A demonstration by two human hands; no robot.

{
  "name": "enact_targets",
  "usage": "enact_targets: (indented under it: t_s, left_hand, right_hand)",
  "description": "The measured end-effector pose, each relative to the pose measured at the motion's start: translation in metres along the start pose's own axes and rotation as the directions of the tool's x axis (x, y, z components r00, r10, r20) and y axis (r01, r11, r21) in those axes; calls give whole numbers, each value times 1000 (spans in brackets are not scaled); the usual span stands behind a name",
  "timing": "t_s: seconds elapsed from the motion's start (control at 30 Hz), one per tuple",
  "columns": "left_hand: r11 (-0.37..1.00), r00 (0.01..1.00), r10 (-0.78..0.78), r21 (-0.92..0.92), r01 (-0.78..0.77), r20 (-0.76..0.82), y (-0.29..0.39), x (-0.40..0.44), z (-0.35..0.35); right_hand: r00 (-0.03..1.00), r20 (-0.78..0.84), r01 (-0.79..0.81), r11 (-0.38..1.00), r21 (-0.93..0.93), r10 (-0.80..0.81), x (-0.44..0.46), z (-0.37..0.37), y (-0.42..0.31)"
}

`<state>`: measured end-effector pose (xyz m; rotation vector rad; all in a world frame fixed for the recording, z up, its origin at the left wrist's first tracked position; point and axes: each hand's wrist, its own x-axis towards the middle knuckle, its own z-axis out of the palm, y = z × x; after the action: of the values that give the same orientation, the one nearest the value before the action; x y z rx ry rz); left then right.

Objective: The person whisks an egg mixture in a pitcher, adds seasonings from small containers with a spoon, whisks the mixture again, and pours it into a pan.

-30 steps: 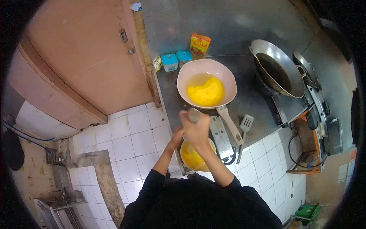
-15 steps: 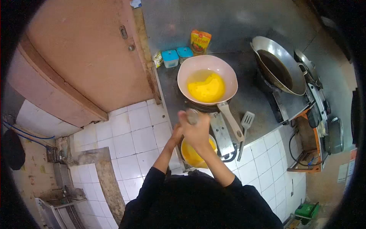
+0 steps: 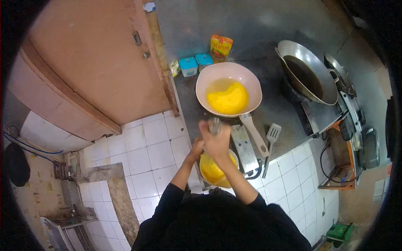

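Note:
My right hand (image 3: 216,140) is closed round a metallic utensil handle (image 3: 215,124) above a bowl of yellow liquid (image 3: 212,170) at the counter's front edge. Beside it, my left hand (image 3: 197,147) is closed at the bowl's left rim; what its fingers grip is too small to make out. The utensil's lower end is hidden by my right hand. Just beyond my hands, a pink pan (image 3: 247,77) on the stove holds a yellow mass (image 3: 229,100) in clear liquid, its handle pointing toward the front right.
A slotted spatula (image 3: 273,136) lies right of the pan handle. Behind the pan stand two blue-lidded containers (image 3: 189,67) and an orange pouch (image 3: 220,47). At the right, a large wok (image 3: 301,75) holds dark liquid. A closed door (image 3: 100,62) is at the left.
The metallic handle is slightly more upright, and my right hand has shifted slightly over the bowl. My left hand has stayed at the rim. The whole view has moved a little.

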<state>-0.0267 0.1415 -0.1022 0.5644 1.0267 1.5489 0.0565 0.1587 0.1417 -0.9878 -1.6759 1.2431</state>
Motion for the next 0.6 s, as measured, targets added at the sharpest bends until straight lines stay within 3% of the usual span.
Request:
enact_targets:
  t_s: [0.03, 0.07, 0.13, 0.17, 0.27, 0.3, 0.33, 0.4, 0.43, 0.47, 0.53, 0.57, 0.6]
  left_hand:
    - [977, 993, -112, -181, 115, 27, 14, 1, 6]
    - [986, 992, -118, -110, 122, 41, 12, 1, 4]
    - [975, 997, 1, 224, -17, 74, -5, 1, -11]
    - [952, 996, 14, 304, -39, 84, -12, 2, -17]
    - [911, 994, -3, 409, -43, 112, -20, 12, -28]
    - [915, 992, -41, 404, -11, 118, -20, 12, -29]
    - [922, 993, -10, 386, -37, 119, -24, 10, -27]
    - [904, 978, 161, 379, -200, 132, -37, -11, -23]
    - [879, 962, 233, 394, -270, 140, -34, -14, -20]
    - [812, 970, 167, 533, -237, 177, -22, -12, -19]
    - [599, 971, 49, 771, -216, 234, 12, 9, -15]
    - [475, 971, -33, 858, -193, 237, 17, 5, -10]
    - [481, 972, -24, 855, -196, 236, 25, 2, 4]
  right_hand:
    - [992, -95, 90, 990, 109, -80, -10, 16, 51]
    - [991, -102, 93, 990, 110, -82, -9, 18, 48]
    - [990, 113, 116, 959, -258, -89, -8, 16, 40]
    - [991, 110, 100, 962, -254, -74, -13, 15, 39]
    - [995, -12, 103, 989, 110, -103, -14, 5, 35]
    - [996, 61, 54, 985, 163, -65, -21, 7, 32]
    - [996, 57, 53, 987, 153, -62, -18, 4, 31]
    - [967, 248, -9, 978, -208, 62, -8, 6, 25]
    - [973, 189, 144, 989, -44, -133, -9, -1, -11]
    - [973, 192, 142, 989, -43, -131, -17, -1, 2]
    - [989, -6, 148, 968, 201, -150, -22, 2, 62]
    - [993, 87, 79, 996, -39, -75, -19, 2, 96]
    - [992, 94, 85, 995, -45, -81, -11, -2, 78]
